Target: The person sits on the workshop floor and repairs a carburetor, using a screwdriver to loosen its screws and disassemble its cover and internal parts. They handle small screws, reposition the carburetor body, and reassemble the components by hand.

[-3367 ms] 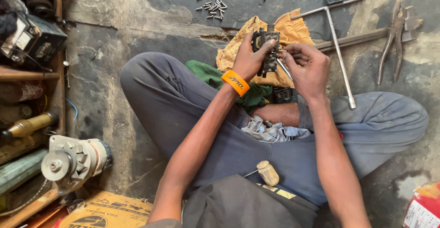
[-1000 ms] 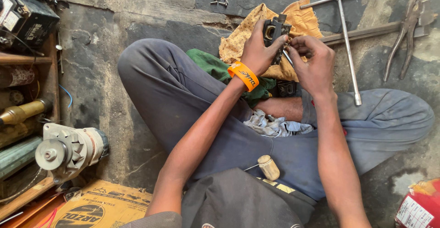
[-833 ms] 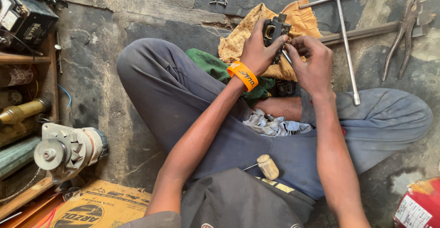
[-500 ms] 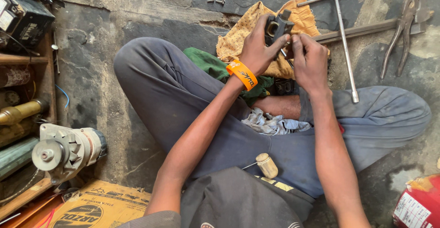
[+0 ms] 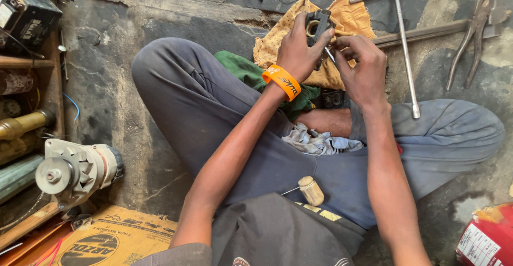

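1. The small black part (image 5: 319,23) looks like matt plastic with a brass-coloured ring.
2. The yellow rag (image 5: 350,23) is rough, frayed cloth.
3. The T-handled wrench (image 5: 403,36) is smooth, dull metal.
4. The floor (image 5: 176,15) is rough, stained concrete.
5. The wristband (image 5: 283,80) is glossy orange.

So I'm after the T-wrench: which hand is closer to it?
Right. The right hand sits just left of the T-wrench; the left hand is further left, holding the black part.

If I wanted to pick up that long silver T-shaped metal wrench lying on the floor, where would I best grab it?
Probably the long bare shaft of the silver T-shaped metal wrench, near its middle, coming down from above. It lies flat on the stone floor, and that stretch is free; its lower end rests against the person's grey trouser leg.
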Demonstrator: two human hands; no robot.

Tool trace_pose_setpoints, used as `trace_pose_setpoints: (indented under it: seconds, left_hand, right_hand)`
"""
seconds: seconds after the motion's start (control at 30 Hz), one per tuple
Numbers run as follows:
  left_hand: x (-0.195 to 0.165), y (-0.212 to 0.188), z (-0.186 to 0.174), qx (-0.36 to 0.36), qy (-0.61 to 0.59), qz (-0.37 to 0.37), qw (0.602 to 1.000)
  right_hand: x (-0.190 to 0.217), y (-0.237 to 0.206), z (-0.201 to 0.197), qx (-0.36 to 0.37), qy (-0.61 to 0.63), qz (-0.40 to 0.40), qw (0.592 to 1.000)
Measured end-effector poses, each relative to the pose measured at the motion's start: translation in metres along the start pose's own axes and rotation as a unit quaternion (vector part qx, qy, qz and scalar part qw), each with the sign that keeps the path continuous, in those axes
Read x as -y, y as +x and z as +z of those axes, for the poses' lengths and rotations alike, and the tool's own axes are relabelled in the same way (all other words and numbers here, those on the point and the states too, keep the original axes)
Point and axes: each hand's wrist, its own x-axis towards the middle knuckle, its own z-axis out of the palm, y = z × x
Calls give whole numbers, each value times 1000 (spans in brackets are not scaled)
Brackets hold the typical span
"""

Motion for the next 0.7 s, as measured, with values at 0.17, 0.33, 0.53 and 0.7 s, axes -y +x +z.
trace_pose_setpoints:
  seconds: [0.17, 0.33, 0.53, 0.7]
  left_hand:
    - [1, 0, 1, 6, 17, 5, 1000]
    - [0, -3, 3, -6, 21, 44, 999]
    - [-9, -4, -2, 4, -16, 114, 993]
    - [-20, -7, -7, 34, -56, 162, 985]
  right_hand:
    - [1, 0, 0, -4, -43, -29, 999]
    - [1, 1, 2, -10, -62, -27, 998]
    - [-8, 2, 12, -20, 21, 88, 996]
    - [-30, 2, 24, -16, 336, 206, 919]
